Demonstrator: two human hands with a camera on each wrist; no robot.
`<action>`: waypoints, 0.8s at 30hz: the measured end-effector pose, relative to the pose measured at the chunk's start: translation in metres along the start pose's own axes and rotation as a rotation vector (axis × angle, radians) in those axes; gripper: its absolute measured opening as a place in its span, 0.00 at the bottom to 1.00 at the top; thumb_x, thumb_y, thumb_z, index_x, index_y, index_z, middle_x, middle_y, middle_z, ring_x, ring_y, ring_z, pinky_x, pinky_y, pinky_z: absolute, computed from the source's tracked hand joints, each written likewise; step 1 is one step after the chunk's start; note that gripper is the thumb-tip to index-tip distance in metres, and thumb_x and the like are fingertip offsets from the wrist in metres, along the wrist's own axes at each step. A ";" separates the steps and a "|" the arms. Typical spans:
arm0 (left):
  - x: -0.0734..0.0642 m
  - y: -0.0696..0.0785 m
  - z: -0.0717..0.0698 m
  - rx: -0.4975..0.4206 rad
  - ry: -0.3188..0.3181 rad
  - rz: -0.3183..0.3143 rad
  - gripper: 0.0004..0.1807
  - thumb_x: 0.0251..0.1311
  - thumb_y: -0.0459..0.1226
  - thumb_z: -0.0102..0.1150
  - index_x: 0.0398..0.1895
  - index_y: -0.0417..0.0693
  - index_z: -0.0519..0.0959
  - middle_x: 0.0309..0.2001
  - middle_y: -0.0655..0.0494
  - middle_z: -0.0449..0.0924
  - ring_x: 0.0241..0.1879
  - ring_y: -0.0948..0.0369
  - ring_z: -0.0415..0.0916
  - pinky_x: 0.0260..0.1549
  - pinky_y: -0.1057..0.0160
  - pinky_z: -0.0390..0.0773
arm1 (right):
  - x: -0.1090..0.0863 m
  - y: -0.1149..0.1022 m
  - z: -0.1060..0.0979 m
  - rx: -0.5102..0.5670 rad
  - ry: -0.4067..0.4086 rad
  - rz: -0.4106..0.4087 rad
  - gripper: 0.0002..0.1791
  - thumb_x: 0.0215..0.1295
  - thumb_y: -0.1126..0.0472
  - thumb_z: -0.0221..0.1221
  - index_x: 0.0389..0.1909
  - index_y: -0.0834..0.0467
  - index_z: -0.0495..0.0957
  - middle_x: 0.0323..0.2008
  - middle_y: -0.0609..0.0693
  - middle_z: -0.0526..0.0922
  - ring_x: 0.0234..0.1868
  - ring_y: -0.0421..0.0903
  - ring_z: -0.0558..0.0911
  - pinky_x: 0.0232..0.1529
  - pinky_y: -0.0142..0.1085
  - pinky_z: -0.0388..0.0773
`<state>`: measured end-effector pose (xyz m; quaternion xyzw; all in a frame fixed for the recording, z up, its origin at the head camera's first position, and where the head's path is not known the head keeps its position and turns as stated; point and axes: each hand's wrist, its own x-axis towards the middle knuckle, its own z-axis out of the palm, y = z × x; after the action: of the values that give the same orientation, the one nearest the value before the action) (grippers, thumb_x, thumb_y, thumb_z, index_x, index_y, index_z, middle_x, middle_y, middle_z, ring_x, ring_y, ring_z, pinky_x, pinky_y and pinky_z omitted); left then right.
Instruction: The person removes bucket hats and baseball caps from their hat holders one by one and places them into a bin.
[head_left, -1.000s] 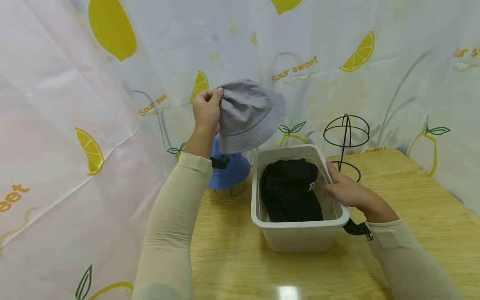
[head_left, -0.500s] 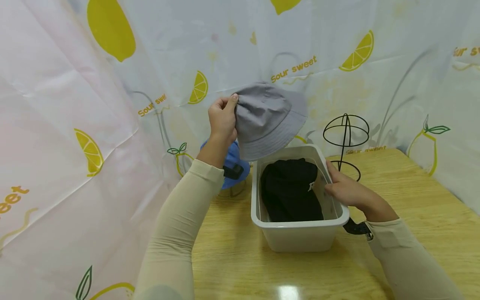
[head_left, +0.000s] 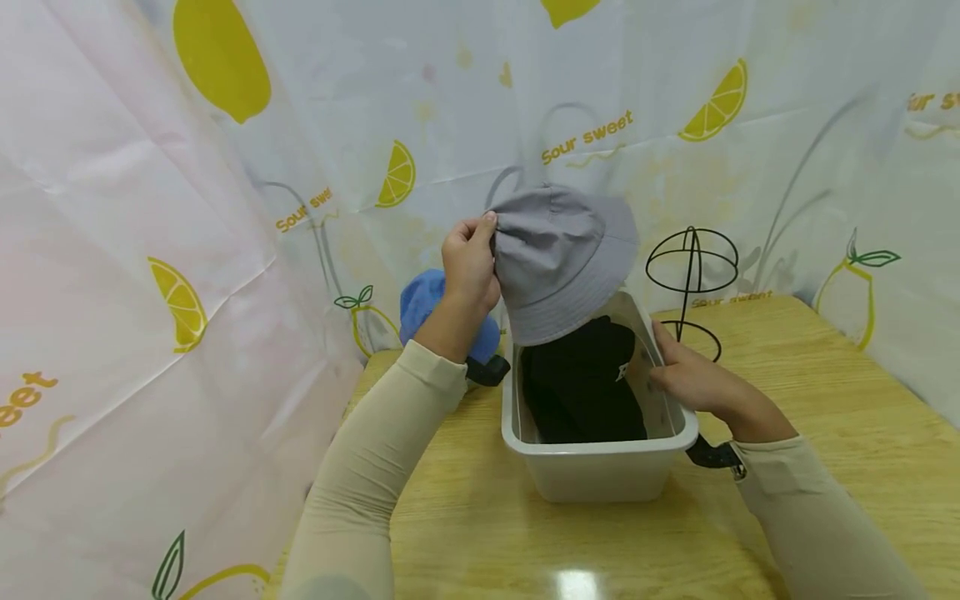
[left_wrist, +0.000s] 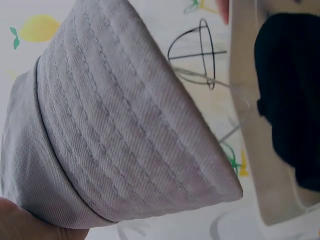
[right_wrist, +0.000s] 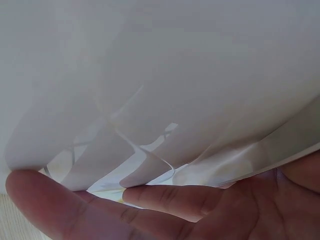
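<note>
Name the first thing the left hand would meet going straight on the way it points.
Past the grey bucket hat it holds, the left hand would probably meet the lemon-print backdrop, though depth is hard to judge.

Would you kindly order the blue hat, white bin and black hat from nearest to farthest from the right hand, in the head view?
1. White bin, gripped at right.
2. Black hat, inside the bin.
3. Blue hat, left of the bin.
</note>
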<state>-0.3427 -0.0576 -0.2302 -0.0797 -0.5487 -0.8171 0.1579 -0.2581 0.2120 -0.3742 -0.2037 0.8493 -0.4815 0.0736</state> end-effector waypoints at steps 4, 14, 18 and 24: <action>-0.012 -0.010 -0.001 -0.011 -0.004 -0.028 0.15 0.74 0.37 0.59 0.25 0.47 0.73 0.31 0.58 0.70 0.35 0.63 0.70 0.39 0.65 0.73 | 0.000 0.000 0.001 0.000 -0.001 0.023 0.50 0.72 0.70 0.43 0.79 0.64 0.16 0.80 0.72 0.26 0.77 0.79 0.42 0.66 0.75 0.57; -0.037 -0.029 -0.008 -0.017 0.009 -0.074 0.15 0.75 0.37 0.57 0.26 0.47 0.71 0.35 0.56 0.69 0.39 0.60 0.71 0.43 0.62 0.72 | 0.003 0.001 -0.001 0.007 -0.006 0.048 0.49 0.72 0.70 0.43 0.78 0.66 0.16 0.79 0.73 0.23 0.78 0.77 0.34 0.71 0.74 0.44; -0.043 -0.033 -0.012 -0.006 0.020 -0.078 0.15 0.75 0.36 0.56 0.26 0.48 0.69 0.34 0.55 0.66 0.38 0.60 0.67 0.41 0.62 0.69 | 0.003 0.002 -0.001 0.015 -0.009 0.034 0.49 0.73 0.70 0.43 0.78 0.63 0.15 0.80 0.70 0.22 0.79 0.75 0.33 0.71 0.74 0.44; -0.049 -0.040 -0.018 0.009 0.014 -0.076 0.14 0.75 0.35 0.56 0.27 0.47 0.71 0.35 0.55 0.66 0.36 0.60 0.66 0.39 0.64 0.68 | 0.003 0.003 -0.001 0.015 -0.004 0.008 0.50 0.73 0.70 0.43 0.79 0.61 0.16 0.81 0.67 0.22 0.79 0.74 0.34 0.71 0.74 0.47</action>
<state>-0.3093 -0.0521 -0.2867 -0.0526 -0.5538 -0.8206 0.1308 -0.2623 0.2131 -0.3758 -0.2007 0.8464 -0.4870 0.0786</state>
